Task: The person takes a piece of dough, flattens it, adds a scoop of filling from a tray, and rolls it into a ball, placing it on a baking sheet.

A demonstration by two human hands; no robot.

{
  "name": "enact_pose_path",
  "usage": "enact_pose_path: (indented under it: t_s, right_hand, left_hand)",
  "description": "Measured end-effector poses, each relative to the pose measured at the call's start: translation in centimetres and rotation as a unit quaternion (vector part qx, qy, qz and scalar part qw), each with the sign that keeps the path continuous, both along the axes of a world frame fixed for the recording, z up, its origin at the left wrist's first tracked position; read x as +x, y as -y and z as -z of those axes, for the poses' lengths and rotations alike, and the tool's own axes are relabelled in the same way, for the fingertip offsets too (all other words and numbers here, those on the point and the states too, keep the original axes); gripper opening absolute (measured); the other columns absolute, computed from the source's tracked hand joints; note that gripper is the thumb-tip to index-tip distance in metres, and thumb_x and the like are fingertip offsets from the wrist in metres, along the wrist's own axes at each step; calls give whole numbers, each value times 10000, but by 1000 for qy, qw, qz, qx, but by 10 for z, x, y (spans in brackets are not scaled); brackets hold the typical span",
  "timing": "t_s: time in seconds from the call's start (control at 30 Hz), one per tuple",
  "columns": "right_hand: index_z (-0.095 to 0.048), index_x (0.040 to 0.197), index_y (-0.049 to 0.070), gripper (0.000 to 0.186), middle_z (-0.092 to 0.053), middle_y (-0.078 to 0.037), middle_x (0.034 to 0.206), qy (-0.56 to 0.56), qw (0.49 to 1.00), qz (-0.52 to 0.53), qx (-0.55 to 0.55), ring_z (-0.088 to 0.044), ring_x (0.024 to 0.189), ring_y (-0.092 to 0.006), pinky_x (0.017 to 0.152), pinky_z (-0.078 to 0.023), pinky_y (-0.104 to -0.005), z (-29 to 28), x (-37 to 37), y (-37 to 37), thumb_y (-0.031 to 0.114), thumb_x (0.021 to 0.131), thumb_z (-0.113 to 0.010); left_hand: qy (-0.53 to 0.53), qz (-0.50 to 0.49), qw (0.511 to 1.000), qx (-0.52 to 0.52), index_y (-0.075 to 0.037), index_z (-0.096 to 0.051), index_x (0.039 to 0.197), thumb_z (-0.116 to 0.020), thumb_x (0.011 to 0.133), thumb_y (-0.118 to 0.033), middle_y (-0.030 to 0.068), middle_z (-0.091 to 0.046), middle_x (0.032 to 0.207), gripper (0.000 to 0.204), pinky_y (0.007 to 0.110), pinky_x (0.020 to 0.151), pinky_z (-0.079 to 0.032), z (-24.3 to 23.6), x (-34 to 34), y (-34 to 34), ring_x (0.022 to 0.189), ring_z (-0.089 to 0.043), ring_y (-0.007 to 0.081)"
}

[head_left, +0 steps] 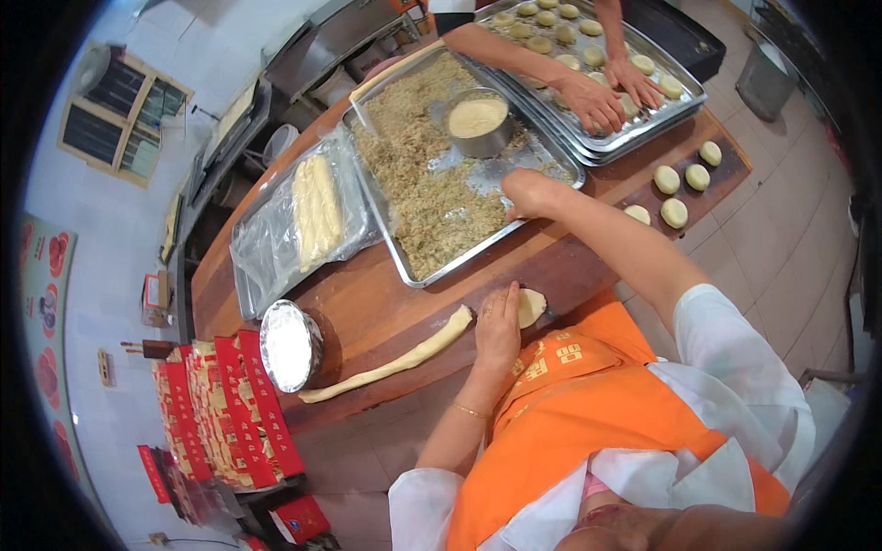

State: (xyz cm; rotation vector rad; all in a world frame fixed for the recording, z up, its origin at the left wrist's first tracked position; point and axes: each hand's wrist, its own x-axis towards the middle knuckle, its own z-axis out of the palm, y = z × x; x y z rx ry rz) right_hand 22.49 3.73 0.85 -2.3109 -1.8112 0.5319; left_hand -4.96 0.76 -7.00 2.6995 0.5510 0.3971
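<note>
At the table's near edge, my left hand (498, 332) is closed on a flattened piece of dough (531, 309), which shows to the right of its fingers. A long dough rope (390, 363) runs along the wood to its left. My right hand (533, 195) is over the right side of a metal tray (424, 281) of crumbly filling (404, 202). Its fingers are curled and turned away, so what they hold is hidden. In that tray stands a metal bowl (479, 119) of pale, grainy stuff.
Another person's hands (611, 96) press dough rounds on stacked trays (634, 147) at the far right. Several rounds (673, 213) sit on the table's right corner. Left are plastic-covered dough (317, 211), a round metal container (291, 347) with white contents, and red boxes (225, 409).
</note>
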Motion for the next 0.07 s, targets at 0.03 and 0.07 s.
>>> enact_pose_path:
  t_s: [0.03,0.07]
  right_hand:
    - [-731,1056,42,341,-695,-244,1062,7,998,-18,-58,-679,1018,-362,853,-553,-442,1,0,-15,270,806,-767]
    - [-735,1091,50,373,-687,-265,1104,14,992,-36,-117,-675,1057,-354,870,-553,-444,5,-3,-29,297,814,-771]
  left_hand:
    - [-8,-10,999,-41,-18,-546,1357,-619,870,-44,228,-578,1334,494,459,1082,-408,-9,-1,1,1253,-552,354]
    - [-2,-17,999,-45,-18,-546,1357,-619,870,-44,228,-578,1334,494,459,1082,-408,-8,-2,-3,1253,-552,354]
